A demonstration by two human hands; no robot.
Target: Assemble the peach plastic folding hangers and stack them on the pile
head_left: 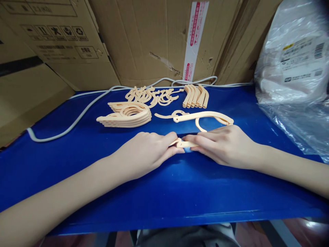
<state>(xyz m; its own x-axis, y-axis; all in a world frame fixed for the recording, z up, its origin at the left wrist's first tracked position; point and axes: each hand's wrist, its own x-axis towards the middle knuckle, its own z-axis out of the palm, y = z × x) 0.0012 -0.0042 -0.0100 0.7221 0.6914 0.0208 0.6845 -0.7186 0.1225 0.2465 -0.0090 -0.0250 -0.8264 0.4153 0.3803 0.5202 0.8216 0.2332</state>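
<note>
Fingers of both my left hand (151,151) and my right hand (223,144) pinch a cream plastic folding hanger part (182,144) low over the table's middle. The two hands almost meet, and my fingers hide much of the part. Just beyond the right hand is a longer curved hanger arm (205,115), with a thin curved piece below it. Whether it joins the held part, I cannot tell. A hook piece (164,116) lies at that arm's left end. Left of it sits a stack of folded hangers (125,118).
Behind the stack are loose hook pieces (140,95) and a row of curved arms (195,96). A white cable (84,118) runs along the back and left of the blue table (164,206). Cardboard boxes (154,37) stand behind; a clear plastic bag (290,68) lies right.
</note>
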